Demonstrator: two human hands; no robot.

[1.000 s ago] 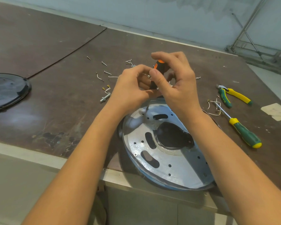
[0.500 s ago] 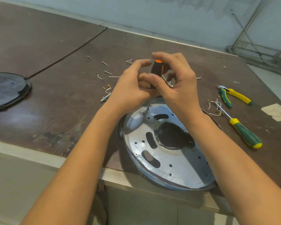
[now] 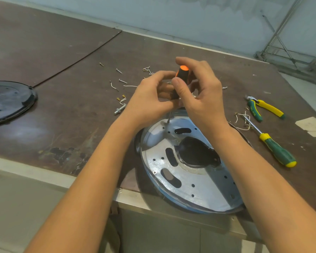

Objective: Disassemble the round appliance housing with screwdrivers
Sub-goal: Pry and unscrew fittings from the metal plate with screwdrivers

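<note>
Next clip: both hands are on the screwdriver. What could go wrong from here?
1. Neither the left hand nor the right hand holds the round housing, which overhangs the table edge; it may shift under pressure.
2. The screwdriver tip might slip off the screw and skid across the shiny metal.
3. Loose screws could roll away.

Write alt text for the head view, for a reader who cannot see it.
The left hand and right hand grip a nearly upright orange-and-black screwdriver whose tip meets a round silver housing plate near its far rim. Loose screws lie beyond; a green-and-yellow screwdriver and pliers lie right, a black round cover left.
</note>
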